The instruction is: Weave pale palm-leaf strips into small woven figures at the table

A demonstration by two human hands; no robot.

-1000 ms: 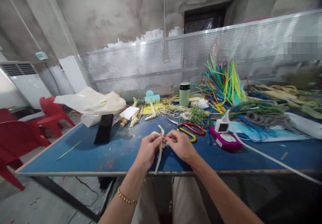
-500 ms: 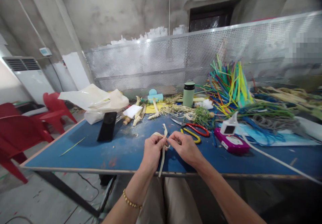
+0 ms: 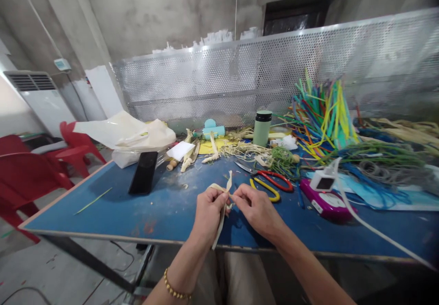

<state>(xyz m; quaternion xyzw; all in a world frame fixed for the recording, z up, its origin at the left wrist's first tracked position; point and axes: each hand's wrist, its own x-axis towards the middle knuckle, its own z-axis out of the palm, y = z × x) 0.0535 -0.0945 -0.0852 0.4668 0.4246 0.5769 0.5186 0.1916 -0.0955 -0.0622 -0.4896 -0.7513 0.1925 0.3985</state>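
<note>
Close to the table's front edge, my left hand (image 3: 210,211) pinches a pale, flat strip of dried plant fibre (image 3: 219,232). One end of the strip sticks up above my fingertips and a longer end hangs down toward the edge. My right hand (image 3: 256,210) meets the left at the same spot, its thumb and forefinger closed on part of the pale fibre. The exact shape between the fingertips is too small to make out. Just beyond my right hand lie scissors (image 3: 270,180) with one red and one yellow handle.
A black phone (image 3: 143,173) lies left on the blue table (image 3: 116,218). At the back stand a green bottle (image 3: 262,129) and colourful strips (image 3: 329,117). A purple box (image 3: 327,200) with a white plug and cable sits right. Red chairs (image 3: 32,177) are at far left.
The view has tilted down and turned slightly, so things on the table have shifted in the picture. Both hands stay together on the strip, with only small finger movements.
</note>
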